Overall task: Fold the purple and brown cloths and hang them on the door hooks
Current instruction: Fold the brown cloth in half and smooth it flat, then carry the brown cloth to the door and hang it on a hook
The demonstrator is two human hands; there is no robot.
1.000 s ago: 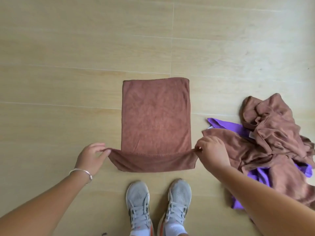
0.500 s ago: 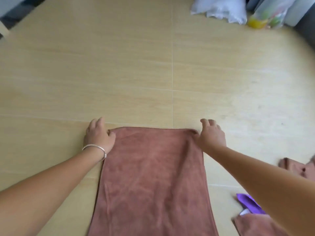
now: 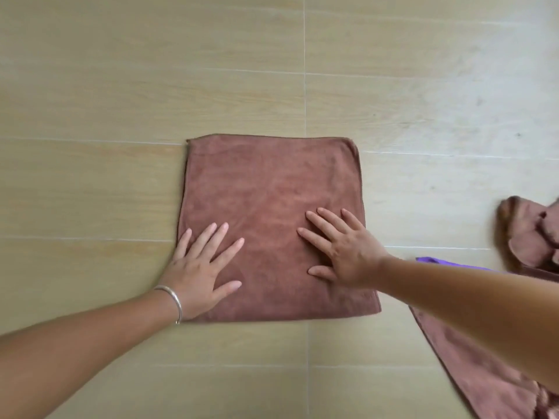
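Note:
A brown cloth (image 3: 272,189) lies folded into a rough square on the wooden floor, in the middle of the head view. My left hand (image 3: 201,261) presses flat on its near left part, fingers spread and straight. My right hand (image 3: 338,240) presses flat on its near right part, fingers also straight. At the right edge lies a heap of other brown cloths (image 3: 526,234), with a strip of a purple cloth (image 3: 438,261) showing just above my right forearm. No door hooks are in view.
Another brown cloth (image 3: 472,373) stretches along the floor at the lower right, partly under my right arm. The light wooden floor (image 3: 121,101) spreads around the folded cloth to the left and far side.
Both hands carried the near edge of the brown cloth over to its far edge, halving it. They have since let go and moved back, now pressing flat on top.

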